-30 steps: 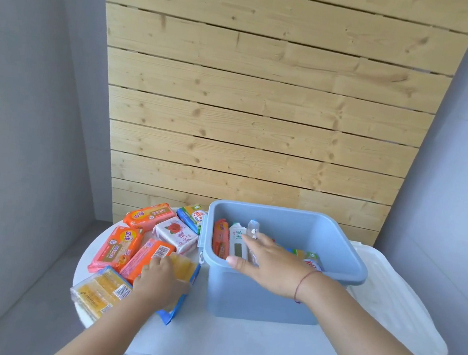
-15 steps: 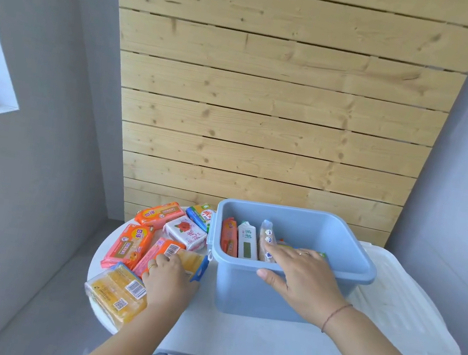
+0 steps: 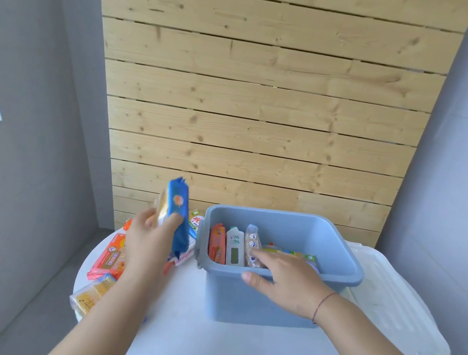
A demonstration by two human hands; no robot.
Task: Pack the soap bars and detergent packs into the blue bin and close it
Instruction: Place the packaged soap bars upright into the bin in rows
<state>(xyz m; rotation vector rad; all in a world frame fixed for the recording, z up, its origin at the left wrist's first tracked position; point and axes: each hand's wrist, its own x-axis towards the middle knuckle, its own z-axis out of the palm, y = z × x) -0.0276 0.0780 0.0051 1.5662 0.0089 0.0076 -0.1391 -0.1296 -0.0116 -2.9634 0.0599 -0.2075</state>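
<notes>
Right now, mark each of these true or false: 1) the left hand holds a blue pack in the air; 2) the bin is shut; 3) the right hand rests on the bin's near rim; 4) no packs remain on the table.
1) True: the left hand grips a blue pack above the table.
2) False: the blue bin is open; the white lid lies beside it.
3) True: the right hand rests there.
4) False: an orange pack and others remain left of the bin.
</notes>
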